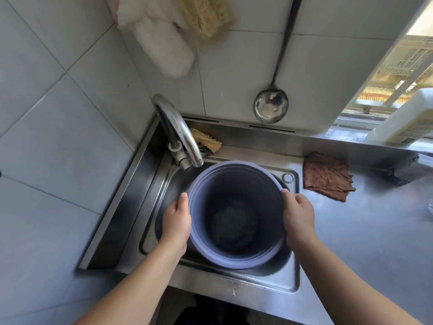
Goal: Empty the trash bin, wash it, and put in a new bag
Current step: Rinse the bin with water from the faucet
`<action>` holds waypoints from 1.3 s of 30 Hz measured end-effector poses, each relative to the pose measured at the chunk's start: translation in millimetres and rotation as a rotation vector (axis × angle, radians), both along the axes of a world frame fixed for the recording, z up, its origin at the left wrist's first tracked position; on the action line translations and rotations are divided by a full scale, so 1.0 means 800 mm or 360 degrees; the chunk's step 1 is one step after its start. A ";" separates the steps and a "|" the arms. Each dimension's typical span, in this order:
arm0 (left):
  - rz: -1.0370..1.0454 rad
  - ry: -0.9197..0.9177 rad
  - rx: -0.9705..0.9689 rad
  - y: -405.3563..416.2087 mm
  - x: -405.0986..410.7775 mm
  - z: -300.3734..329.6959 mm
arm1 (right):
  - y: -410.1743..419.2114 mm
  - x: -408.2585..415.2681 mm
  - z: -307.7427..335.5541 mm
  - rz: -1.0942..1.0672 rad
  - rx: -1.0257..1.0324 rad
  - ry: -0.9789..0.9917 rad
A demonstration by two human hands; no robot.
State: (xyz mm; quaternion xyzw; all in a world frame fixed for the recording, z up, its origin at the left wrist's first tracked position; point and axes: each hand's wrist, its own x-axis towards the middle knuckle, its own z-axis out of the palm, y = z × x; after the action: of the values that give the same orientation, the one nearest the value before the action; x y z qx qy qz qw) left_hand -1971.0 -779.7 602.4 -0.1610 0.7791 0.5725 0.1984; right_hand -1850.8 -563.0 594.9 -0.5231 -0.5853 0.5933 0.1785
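Observation:
A round purple trash bin (236, 259) stands upright inside the steel sink (264, 281), open mouth up, with no bag in it and a dark, grimy bottom. My left hand (177, 220) grips its left rim and wall. My right hand (298, 216) grips the right rim, thumb hooked over the edge. The chrome faucet (180, 134) arches from the back left, its spout ending just beyond the bin's far left rim. No water is running.
A brown cloth (326, 177) lies on the steel counter to the right. A loofah scrubber (206, 143) sits behind the faucet. A metal ladle (270, 106) hangs on the tiled wall. A white jug (407, 120) stands by the window at right.

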 end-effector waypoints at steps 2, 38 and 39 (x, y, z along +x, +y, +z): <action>0.0019 0.0138 -0.0007 0.000 -0.001 0.010 | -0.001 0.001 0.007 0.0022 -0.0027 0.0064; 0.0176 -0.1064 0.0731 0.007 -0.025 -0.013 | 0.032 -0.110 0.147 0.0502 0.0490 -0.0917; 0.0169 -0.1093 0.0732 0.007 -0.021 -0.021 | 0.031 -0.112 0.145 0.0519 0.0494 -0.0960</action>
State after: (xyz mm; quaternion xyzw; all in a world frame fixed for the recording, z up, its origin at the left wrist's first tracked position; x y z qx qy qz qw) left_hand -1987.4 -774.4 585.8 -0.3340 0.5102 0.6541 0.4476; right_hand -1940.8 -538.3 710.9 -0.5409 -0.7702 0.3373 -0.0217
